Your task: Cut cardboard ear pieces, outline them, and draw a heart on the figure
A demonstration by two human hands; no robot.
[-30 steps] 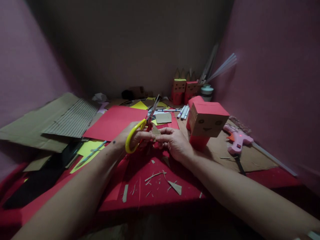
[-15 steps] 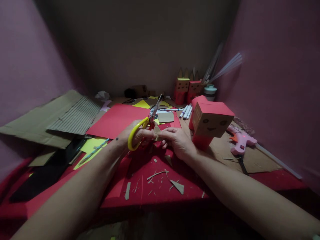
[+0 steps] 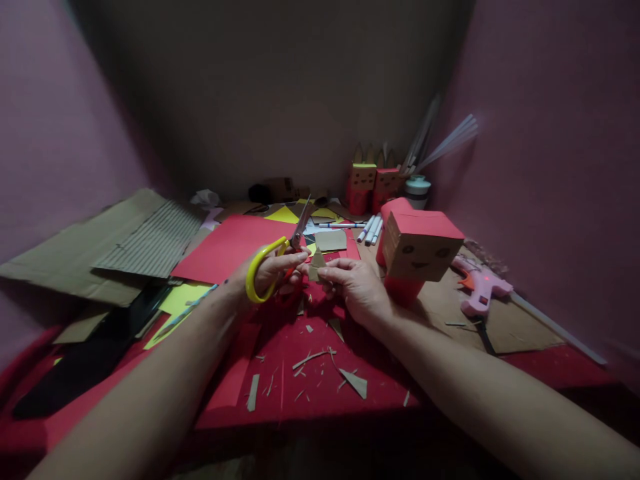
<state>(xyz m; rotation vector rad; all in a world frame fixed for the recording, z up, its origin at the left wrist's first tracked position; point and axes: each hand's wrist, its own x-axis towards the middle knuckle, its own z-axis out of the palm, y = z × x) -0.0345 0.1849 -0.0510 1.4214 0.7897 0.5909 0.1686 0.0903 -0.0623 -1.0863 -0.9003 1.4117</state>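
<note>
My left hand [image 3: 273,270] is closed on a pair of scissors [image 3: 260,267] with a yellow handle, its blades pointing up and away from me. Between thumb and fingers, my right hand [image 3: 355,283] pinches a small pointed piece of cardboard [image 3: 317,265]. The left fingertips are close to that piece; whether they touch it I cannot tell. Cardboard scraps [image 3: 354,383] and thin slivers lie on the red cloth [image 3: 310,403] below my hands. Just right of my right hand stands a red figure with a box-shaped cardboard head [image 3: 423,247] and a drawn face.
A pink glue gun [image 3: 483,290] lies on cardboard at the right. White markers [image 3: 370,230] rest behind my right hand. Two smaller box-headed figures [image 3: 363,180] and a jar [image 3: 417,190] stand at the back. Red paper [image 3: 235,247] and cardboard sheets [image 3: 85,247] are at left.
My hands have drawn slightly apart, and the cardboard piece now stands upright in my right fingers. The scissors have shifted a little left. The camera view has tilted slightly.
</note>
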